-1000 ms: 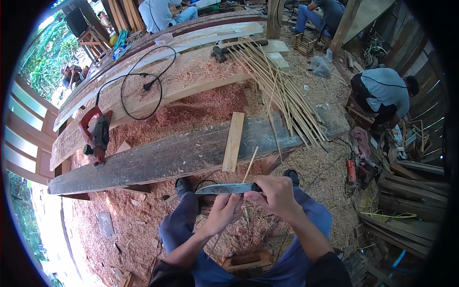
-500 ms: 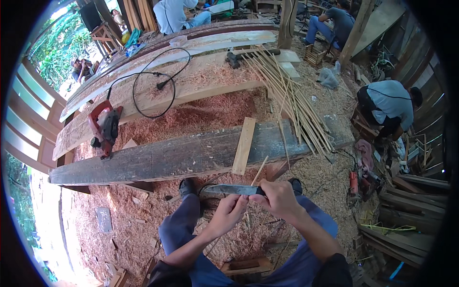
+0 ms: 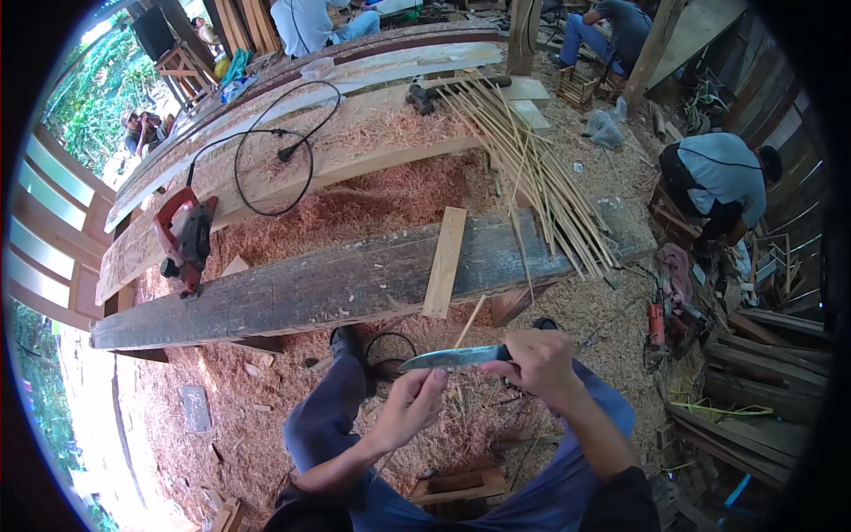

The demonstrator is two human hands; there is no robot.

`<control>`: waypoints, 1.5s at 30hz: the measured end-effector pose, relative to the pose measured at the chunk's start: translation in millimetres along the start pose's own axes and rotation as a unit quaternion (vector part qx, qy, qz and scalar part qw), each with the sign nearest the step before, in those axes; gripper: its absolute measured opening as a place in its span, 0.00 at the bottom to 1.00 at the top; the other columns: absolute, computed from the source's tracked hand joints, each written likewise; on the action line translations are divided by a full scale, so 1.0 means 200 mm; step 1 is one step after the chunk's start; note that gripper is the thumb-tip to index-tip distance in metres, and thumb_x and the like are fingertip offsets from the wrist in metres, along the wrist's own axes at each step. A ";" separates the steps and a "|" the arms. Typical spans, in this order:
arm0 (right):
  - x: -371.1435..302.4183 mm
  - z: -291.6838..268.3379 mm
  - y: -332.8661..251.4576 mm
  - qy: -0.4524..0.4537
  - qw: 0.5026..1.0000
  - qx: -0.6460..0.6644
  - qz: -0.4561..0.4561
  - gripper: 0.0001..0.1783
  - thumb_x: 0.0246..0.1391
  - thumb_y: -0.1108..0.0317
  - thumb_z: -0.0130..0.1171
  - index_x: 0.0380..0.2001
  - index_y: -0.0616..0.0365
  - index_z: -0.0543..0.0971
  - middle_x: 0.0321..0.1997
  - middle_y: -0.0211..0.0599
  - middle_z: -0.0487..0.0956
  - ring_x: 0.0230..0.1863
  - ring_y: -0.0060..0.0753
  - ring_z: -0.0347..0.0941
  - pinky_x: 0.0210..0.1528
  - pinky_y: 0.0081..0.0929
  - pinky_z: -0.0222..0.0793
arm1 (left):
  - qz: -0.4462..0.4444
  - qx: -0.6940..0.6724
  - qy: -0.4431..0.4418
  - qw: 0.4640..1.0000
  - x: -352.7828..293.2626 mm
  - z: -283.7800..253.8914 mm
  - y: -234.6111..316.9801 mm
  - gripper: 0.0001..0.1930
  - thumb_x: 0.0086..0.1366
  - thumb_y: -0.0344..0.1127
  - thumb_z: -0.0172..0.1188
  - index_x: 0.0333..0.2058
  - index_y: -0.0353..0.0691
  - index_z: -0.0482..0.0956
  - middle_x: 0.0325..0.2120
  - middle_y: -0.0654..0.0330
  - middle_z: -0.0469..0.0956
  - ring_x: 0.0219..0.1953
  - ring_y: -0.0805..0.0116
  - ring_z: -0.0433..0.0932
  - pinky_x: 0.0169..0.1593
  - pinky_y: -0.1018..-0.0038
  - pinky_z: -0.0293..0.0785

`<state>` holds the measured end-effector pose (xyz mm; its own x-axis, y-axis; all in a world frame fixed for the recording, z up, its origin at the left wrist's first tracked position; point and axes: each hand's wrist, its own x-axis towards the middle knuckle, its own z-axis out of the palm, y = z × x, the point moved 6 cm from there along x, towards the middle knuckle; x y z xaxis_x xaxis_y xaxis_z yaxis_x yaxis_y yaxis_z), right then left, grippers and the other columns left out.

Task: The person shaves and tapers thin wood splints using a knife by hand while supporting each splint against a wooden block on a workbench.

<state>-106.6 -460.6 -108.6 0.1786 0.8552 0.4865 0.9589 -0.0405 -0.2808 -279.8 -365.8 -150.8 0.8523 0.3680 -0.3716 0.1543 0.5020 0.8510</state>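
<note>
My right hand (image 3: 542, 362) is wrapped round the dark handle of a knife (image 3: 456, 356), its broad blade pointing left above my lap. My left hand (image 3: 410, 406) is closed in a pinch just below the blade, thumb on top. A thin bamboo stick (image 3: 471, 321) slants up behind the blade; its lower end runs down toward my left thumb and fingers, partly hidden by the knife. Beyond my knees lies a dark, worn plank (image 3: 337, 288) with a short pale board (image 3: 445, 262) across it. A bundle of thin bamboo sticks (image 3: 541, 182) rests on the plank's right part.
A red power planer (image 3: 186, 239) with a black cord (image 3: 310, 168) stands at left on the planks. A hammer (image 3: 421, 97) lies behind the sticks. Wood shavings cover the ground. One person (image 3: 718, 182) crouches at right; others sit farther back. Scrap wood (image 3: 762, 381) is piled at right.
My hands have moved apart: the left has dropped slightly left and down, while the right has shifted right with the knife. More of the blade now shows. The view has shifted a little.
</note>
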 end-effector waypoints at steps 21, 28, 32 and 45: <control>0.00 0.02 -0.04 -0.021 0.985 0.156 0.073 0.28 0.58 0.43 0.64 0.19 0.55 0.73 0.15 0.37 0.72 0.17 0.42 0.74 0.19 0.35 0.65 | 0.005 -0.076 -0.055 0.996 0.08 0.10 -0.06 0.13 0.80 0.43 0.44 0.38 0.40 0.68 0.17 0.72 0.55 0.15 0.82 0.51 0.19 0.79 0.48; 0.00 0.01 -0.02 -0.023 0.992 0.113 0.048 0.29 0.58 0.41 0.63 0.17 0.54 0.71 0.15 0.34 0.70 0.16 0.39 0.72 0.18 0.35 0.64 | -0.010 -0.062 -0.022 0.998 0.04 0.08 -0.06 0.13 0.80 0.42 0.45 0.39 0.39 0.69 0.17 0.72 0.58 0.15 0.84 0.53 0.18 0.80 0.50; -0.02 -0.03 -0.01 0.026 0.997 0.066 0.020 0.30 0.58 0.41 0.63 0.16 0.53 0.70 0.13 0.32 0.68 0.13 0.36 0.69 0.16 0.34 0.61 | -0.041 -0.064 -0.029 0.997 0.02 0.08 -0.04 0.13 0.80 0.42 0.45 0.38 0.41 0.68 0.17 0.73 0.57 0.14 0.84 0.52 0.18 0.81 0.49; -0.04 -0.03 0.00 0.035 0.992 0.109 0.057 0.31 0.59 0.40 0.62 0.17 0.54 0.72 0.11 0.34 0.67 0.11 0.38 0.66 0.16 0.35 0.59 | -0.009 -0.126 -0.039 0.991 0.01 0.03 -0.01 0.13 0.80 0.43 0.43 0.39 0.40 0.67 0.17 0.74 0.52 0.15 0.84 0.48 0.19 0.79 0.47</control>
<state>-106.6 -470.5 -106.8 0.3057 0.8136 0.4945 0.8625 -0.0167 -0.5057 -275.1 -370.4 -150.6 0.8886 0.3002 -0.3468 0.0484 0.6905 0.7217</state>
